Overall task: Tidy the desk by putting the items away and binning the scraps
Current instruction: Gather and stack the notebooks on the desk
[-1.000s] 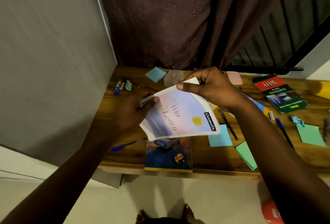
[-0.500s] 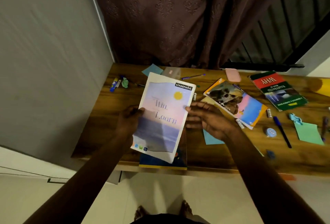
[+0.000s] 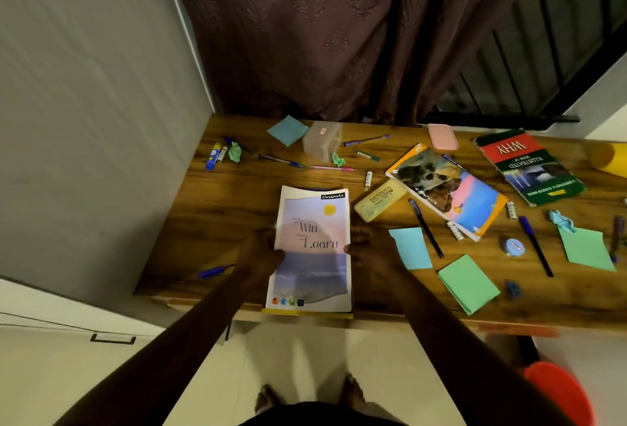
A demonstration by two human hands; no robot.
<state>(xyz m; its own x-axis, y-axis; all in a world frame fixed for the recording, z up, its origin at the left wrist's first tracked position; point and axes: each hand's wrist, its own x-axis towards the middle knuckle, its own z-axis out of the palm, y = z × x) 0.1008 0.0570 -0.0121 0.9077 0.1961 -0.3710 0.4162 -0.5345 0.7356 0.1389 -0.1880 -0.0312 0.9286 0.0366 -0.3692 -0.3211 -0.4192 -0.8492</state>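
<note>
Gripping the notebook [image 3: 312, 256] with your left hand [image 3: 261, 252] and right hand [image 3: 369, 249], square its edges over the book [image 3: 305, 314] beneath.

Pastel "Win/Learn" notebook [image 3: 312, 266] flat, cover up, at desk [image 3: 217, 208] front edge (atop a yellow-edged bk [image 3: 305, 314]).

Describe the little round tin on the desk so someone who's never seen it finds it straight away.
On the wooden desk, look at the right half, just nearer you than the yellow-edged picture notebook. The round tin lies flat beside a blue-capped pen. It is the only disc there, pale blue with a red-marked label.
</note>
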